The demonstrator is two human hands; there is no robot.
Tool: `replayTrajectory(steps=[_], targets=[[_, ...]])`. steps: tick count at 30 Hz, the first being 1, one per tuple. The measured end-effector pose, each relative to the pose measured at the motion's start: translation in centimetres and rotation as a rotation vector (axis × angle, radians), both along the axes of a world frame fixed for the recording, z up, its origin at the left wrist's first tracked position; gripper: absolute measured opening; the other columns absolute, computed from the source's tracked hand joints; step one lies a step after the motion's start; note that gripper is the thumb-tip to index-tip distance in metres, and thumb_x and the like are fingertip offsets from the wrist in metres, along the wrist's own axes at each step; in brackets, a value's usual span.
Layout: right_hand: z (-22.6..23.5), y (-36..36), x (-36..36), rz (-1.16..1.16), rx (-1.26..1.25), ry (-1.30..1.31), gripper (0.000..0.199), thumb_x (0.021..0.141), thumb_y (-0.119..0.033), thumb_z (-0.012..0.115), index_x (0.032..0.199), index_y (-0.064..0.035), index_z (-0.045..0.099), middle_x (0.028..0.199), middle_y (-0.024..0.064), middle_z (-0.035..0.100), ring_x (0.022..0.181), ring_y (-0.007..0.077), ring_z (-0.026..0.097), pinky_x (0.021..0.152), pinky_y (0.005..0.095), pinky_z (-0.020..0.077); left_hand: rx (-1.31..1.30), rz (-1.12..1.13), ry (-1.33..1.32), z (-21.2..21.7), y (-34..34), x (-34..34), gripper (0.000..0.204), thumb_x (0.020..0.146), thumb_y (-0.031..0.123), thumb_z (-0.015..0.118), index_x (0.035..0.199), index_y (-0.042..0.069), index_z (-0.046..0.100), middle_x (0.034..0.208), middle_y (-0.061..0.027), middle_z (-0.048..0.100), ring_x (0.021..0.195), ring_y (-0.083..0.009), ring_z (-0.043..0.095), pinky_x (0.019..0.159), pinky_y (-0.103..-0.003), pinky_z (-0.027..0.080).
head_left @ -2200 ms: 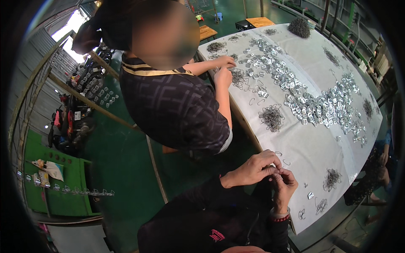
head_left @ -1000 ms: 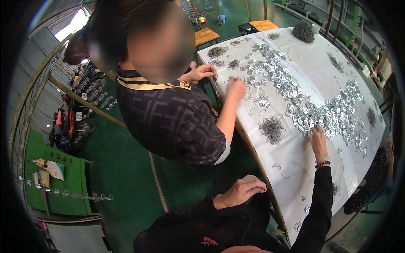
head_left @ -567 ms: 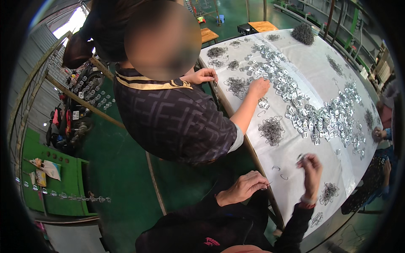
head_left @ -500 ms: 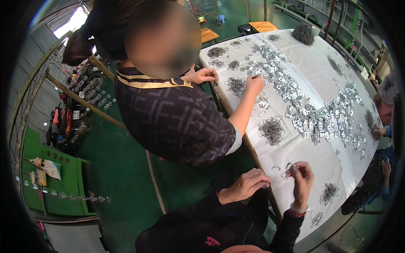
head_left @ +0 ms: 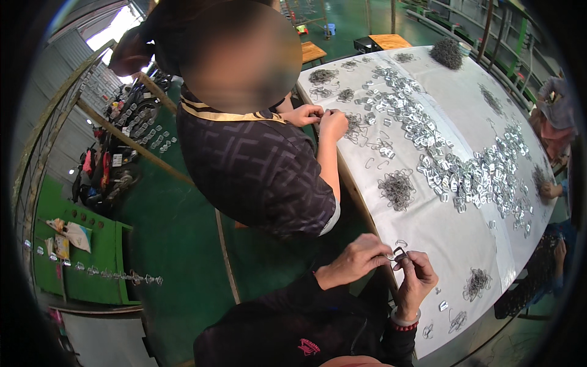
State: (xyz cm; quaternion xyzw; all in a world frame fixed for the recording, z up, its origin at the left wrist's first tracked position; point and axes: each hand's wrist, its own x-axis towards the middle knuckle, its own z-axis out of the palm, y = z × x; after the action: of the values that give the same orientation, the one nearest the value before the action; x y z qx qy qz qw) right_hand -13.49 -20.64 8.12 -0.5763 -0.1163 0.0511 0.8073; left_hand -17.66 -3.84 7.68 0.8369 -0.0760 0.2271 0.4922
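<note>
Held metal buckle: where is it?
Right of centre in the head view, the metal buckle is in the wearer's right hand, beside the left hand, near the left edge of the white table.

The wide white sheet-covered table (head_left: 443, 232) is filling my right side. Across its middle, flat silver metal buckles (head_left: 465, 177) are lying in a long band. Heaps of dark bent-wire hooks (head_left: 396, 189) are flanking the band on both sides, a big round dark wire heap (head_left: 447, 55) sitting at the far end. At the near left edge I am holding my left hand (head_left: 353, 260) just left of my right hand (head_left: 418, 279), a small squarish metal buckle (head_left: 399, 251) between them. Beyond them, a co-worker in a black patterned shirt (head_left: 257, 168) is facing the table from its left edge. Left of the co-worker, parked dark motorbikes (head_left: 105, 171) are standing; nearer me, a flat green stand (head_left: 107, 241) is sitting.
</note>
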Motion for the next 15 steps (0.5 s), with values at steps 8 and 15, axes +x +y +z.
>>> replayTrajectory(steps=[8, 15], targets=[[-2.8, -0.6, -0.7, 0.303, -0.018, 0.157, 0.013, 0.082, 0.017, 0.059, 0.088, 0.0086, 0.067, 0.09, 0.0145, 0.064, 0.07, 0.0185, 0.065, 0.065, 0.0273, 0.055, -0.416, 0.308, -0.56, 6.6, 3.4, 22.7, 0.016, 0.098, 0.013, 0.058, 0.1, -0.001, 0.051, 0.089, -0.0066, 0.058, 0.086, -0.0144, 0.055, 0.087, -0.029, 0.046], [-6.0, -0.4, 0.1, 0.519, 0.028, 0.307, 0.014, 0.081, 0.016, 0.063, 0.09, 0.0073, 0.07, 0.091, 0.0144, 0.066, 0.073, 0.0197, 0.067, 0.066, 0.0265, 0.0547, 0.86, 0.452, 0.26, 6.3, 21.6, 40.6, 0.021, 0.08, 0.016, 0.062, 0.09, 0.0, 0.072, 0.094, -0.0234, 0.069, 0.088, -0.0403, 0.068, 0.081, -0.047, 0.055]])
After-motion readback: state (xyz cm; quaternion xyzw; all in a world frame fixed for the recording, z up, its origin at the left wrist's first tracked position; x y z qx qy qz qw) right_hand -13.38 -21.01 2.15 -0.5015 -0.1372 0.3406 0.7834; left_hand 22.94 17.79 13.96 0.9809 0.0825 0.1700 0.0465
